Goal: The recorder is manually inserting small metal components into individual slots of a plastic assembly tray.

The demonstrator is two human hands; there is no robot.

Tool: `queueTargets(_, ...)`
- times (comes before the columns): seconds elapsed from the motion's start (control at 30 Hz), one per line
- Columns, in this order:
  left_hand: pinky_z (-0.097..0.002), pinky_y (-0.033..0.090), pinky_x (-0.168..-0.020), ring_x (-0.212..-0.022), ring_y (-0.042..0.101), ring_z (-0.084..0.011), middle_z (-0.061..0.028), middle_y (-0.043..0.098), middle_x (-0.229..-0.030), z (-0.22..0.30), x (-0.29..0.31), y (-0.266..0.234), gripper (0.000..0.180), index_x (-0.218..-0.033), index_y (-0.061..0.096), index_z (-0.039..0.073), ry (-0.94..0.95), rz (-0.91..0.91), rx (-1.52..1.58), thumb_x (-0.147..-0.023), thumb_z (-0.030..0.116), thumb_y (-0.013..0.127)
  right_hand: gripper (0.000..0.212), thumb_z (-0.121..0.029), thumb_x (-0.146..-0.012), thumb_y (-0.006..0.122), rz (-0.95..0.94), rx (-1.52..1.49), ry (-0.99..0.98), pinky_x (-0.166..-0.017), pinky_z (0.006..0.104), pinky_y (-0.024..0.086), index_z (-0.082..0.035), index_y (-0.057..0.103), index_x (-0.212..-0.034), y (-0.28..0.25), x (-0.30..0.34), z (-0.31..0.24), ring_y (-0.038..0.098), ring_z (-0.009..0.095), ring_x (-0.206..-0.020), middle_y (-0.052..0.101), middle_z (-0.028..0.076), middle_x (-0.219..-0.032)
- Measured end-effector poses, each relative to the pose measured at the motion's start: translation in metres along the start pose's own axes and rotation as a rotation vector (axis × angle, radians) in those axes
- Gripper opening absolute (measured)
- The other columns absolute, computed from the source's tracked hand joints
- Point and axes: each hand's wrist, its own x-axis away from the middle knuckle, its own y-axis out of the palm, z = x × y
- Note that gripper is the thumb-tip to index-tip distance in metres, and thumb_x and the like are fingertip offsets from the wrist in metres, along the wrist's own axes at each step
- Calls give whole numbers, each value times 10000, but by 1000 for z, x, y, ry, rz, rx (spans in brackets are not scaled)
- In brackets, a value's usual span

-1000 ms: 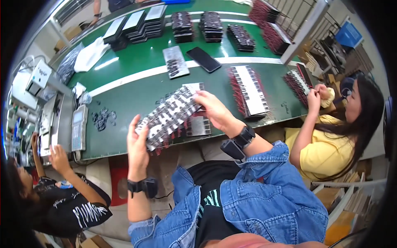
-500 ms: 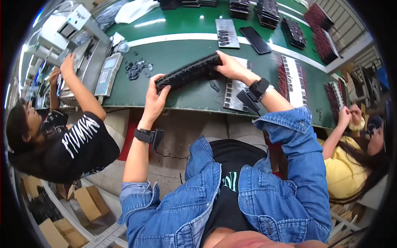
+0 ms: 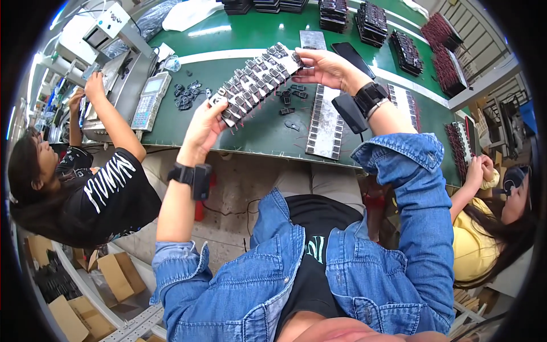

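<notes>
A long pale tray (image 3: 259, 77) with rows of small black parts hangs tilted above the green table, its face turned up. Thin red wires stick out along its lower edge. My left hand (image 3: 204, 128) grips its near left end, thumb on the face. At the far right end, my right hand (image 3: 327, 67) pinches the corner with thumb and fingers. Several loose small black parts (image 3: 286, 108) lie on the table below. A second pale tray (image 3: 324, 122), edged with black parts, lies flat beneath my right wrist.
A pile of small black parts (image 3: 185, 97) lies left, beside a grey keypad device (image 3: 151, 102). A black phone (image 3: 352, 58) and a metal plate (image 3: 312, 40) lie beyond my right hand. Stacked dark trays (image 3: 370, 23) stand farther back. Co-workers sit on both sides.
The tray has turned from edge-on, dark side showing, to face up with its rows of parts visible. Loose black parts now show below it. Both hands still hold its ends.
</notes>
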Motion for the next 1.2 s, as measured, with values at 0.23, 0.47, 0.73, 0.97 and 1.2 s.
queueTargets(0.23, -339, 587, -830, -995, 682, -151, -84, 670, -1184, 2, 60, 42, 390, -1319, 535, 7, -188, -44, 291, -975, 171, 619, 368, -234, -970, 640, -17, 267, 87, -804, 346, 581, -11, 584, -1258, 12, -13, 6, 663, 156, -933, 670, 85, -1094)
queueTargets(0.47, -306, 585, -844, -1000, 676, -137, -83, 664, -1184, -21, 90, 48, 432, -1380, 485, -17, -144, 156, 259, -990, 137, 592, 367, -273, -970, 635, -119, 607, 72, -734, 303, 568, -2, 605, -1216, 35, -37, 24, 674, 160, -850, 683, 64, -1041)
queueTargets(0.73, -260, 580, -787, -946, 682, -123, -85, 667, -1172, -58, 116, 44, 437, -1384, 474, -26, -86, 278, 271, -997, 142, 589, 206, -188, -824, 711, 58, 1580, -354, -733, 394, 526, -41, 625, -940, 26, 29, 76, 668, 322, -854, 676, 125, -975)
queueTargets(0.97, -251, 550, -825, -965, 659, -109, -84, 668, -1160, -78, 117, 43, 476, -1380, 458, -42, -46, 294, 219, -996, 193, 613, 184, -158, -826, 715, 86, 1624, -373, -771, 404, 519, -42, 615, -928, 40, 35, 89, 660, 310, -890, 646, 109, -894)
queueTargets(1.2, -267, 482, -949, -1071, 601, -110, -83, 640, -1200, -85, 121, 38, 488, -1367, 466, -46, -64, 300, 234, -997, 231, 621, 186, -113, -820, 712, 13, 1545, -458, -773, 404, 519, -40, 610, -958, 44, 27, 90, 653, 304, -870, 629, 109, -901)
